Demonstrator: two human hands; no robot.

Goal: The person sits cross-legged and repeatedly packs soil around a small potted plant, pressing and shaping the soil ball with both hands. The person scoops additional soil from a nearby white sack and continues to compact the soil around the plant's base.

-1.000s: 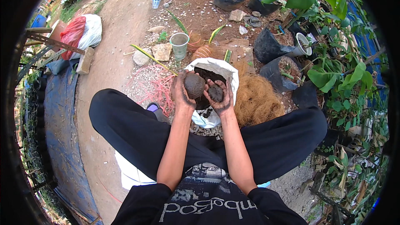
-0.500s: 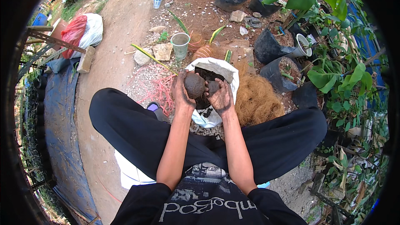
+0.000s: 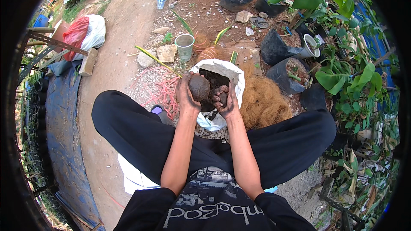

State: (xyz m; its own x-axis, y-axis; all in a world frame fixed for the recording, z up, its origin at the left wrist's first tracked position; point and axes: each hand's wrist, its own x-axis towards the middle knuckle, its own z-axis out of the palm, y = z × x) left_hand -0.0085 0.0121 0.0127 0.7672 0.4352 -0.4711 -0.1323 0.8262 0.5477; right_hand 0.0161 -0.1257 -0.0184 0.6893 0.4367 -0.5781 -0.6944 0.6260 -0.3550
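My left hand (image 3: 185,93) is wrapped round a brown ball of packed soil (image 3: 199,87) over the left side of the white sack. A long yellow-edged snake plant leaf (image 3: 157,61) reaches from the far left to the ball's far side, where my hand hides its lower end. Dark soil smears the fingers of my right hand (image 3: 229,101), curled palm up round a small clump of soil (image 3: 223,98) just right of the ball. Beneath both hands the white sack (image 3: 215,65) stands with its mouth folded back, and loose dark soil (image 3: 214,78) fills it.
Brown coconut fibre (image 3: 265,102) lies right of the sack, pink raffia string (image 3: 165,94) left. Beyond stand a plastic cup (image 3: 185,48) and a string-wrapped ball (image 3: 209,53) with snake plant leaves. Black planter bags (image 3: 278,47) line the right; a blue tarp (image 3: 64,115) covers the left.
The fingers of my right hand have curled in over the soil clump, where they lay flatter before. My left hand and the soil ball stay nearly where they were.
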